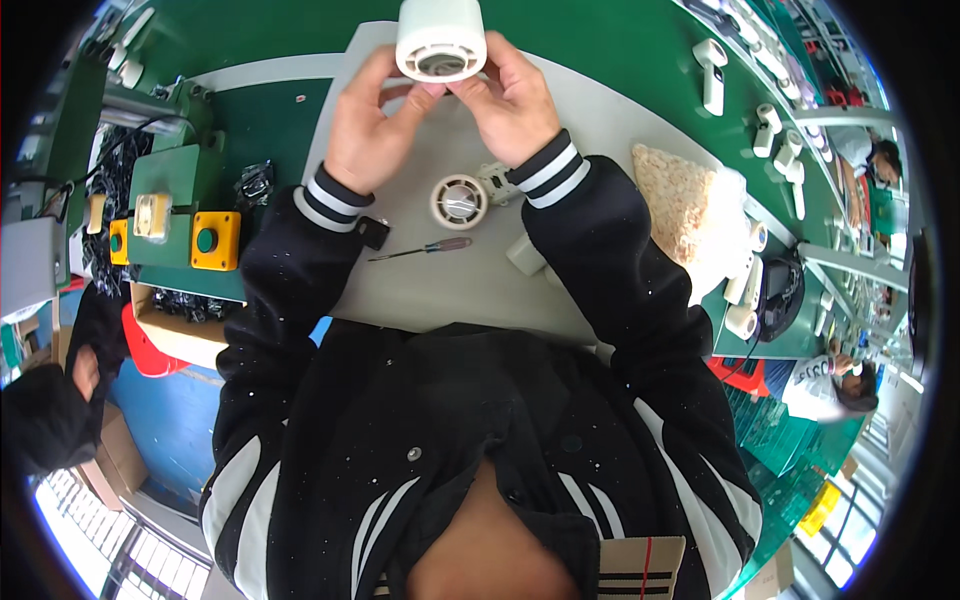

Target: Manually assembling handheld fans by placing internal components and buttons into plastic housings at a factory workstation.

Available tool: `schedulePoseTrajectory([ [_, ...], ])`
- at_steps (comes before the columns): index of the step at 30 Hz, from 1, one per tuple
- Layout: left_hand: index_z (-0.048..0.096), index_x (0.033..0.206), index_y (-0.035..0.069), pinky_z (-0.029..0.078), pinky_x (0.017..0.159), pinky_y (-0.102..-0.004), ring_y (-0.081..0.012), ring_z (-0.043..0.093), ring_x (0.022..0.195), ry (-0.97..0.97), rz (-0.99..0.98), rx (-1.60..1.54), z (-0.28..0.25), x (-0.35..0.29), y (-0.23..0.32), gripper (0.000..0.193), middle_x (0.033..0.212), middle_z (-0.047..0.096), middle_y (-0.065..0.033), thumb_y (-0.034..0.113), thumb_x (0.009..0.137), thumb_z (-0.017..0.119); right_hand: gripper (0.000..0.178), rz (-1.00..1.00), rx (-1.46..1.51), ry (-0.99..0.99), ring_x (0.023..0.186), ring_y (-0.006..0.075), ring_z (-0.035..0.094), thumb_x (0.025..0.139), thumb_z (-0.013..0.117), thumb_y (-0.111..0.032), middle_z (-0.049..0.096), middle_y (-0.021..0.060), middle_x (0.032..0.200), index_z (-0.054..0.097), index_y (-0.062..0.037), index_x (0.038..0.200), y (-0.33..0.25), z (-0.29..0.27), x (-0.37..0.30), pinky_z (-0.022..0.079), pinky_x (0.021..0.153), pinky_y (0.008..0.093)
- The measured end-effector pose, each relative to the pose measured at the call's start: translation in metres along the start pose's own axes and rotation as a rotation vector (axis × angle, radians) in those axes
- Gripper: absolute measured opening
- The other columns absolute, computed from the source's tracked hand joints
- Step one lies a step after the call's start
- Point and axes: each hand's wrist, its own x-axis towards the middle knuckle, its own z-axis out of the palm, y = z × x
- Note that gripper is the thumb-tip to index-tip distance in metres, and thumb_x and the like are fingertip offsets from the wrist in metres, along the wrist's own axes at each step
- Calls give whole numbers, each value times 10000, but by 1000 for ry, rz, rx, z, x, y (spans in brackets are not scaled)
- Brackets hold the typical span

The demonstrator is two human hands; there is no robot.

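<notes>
Evidently, the left grip (375,130) grasps the white housing (440,22) from its left, holding it above the desk (610,45), while the right grip (518,112) clasps the opposite side, thumbs nearly meeting under its slotted end. It looks light, stiff and slightly slippery: best held by the smooth walls, sparing the thin ribs.

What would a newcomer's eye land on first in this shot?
Probably the white housing at the top centre, held between the left hand and the right hand. Below it, a round cream part and a screwdriver lie on the grey mat. The yellow button box stands out at the left.
</notes>
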Motion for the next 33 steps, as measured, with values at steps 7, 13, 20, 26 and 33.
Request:
schedulePoseTrajectory([
  [7,633,1081,-6,505,770,-286,-173,623,792,-219,0,89,59,64,26,281,945,678,-99,156,859,689,321,-141,-28,319,1013,172,587,917,581,-19,617,134,1135,541,8,1234,-24,-56,-18,480,884,281],
  [13,659,1018,-15,525,707,-320,-216,662,765,-192,-292,185,158,154,-62,314,878,698,-120,260,866,668,435,-146,-237,592,1092,245,579,929,566,-79,575,199,1236,477,11,1345,-61,-153,-64,460,952,348],
  [20,549,1198,37,534,763,-370,-311,668,849,-670,-90,516,169,137,-69,497,1037,673,-162,306,807,695,297,60,-362,840,879,181,592,951,528,-115,638,121,1076,587,-8,1223,-80,-272,-169,487,809,276],
  [26,542,1203,83,530,749,-411,-342,663,829,-1058,-283,785,99,45,37,486,1038,675,-148,286,790,698,249,335,-508,453,727,134,545,957,528,-134,653,79,945,641,-27,1152,-41,-326,-214,474,683,229],
  [33,603,1095,178,459,882,-456,-274,582,991,-1110,260,1049,70,10,33,331,1041,633,-58,204,772,670,395,260,-912,150,754,178,561,838,549,19,660,103,940,590,2,1230,-1,-311,-184,448,699,255],
])
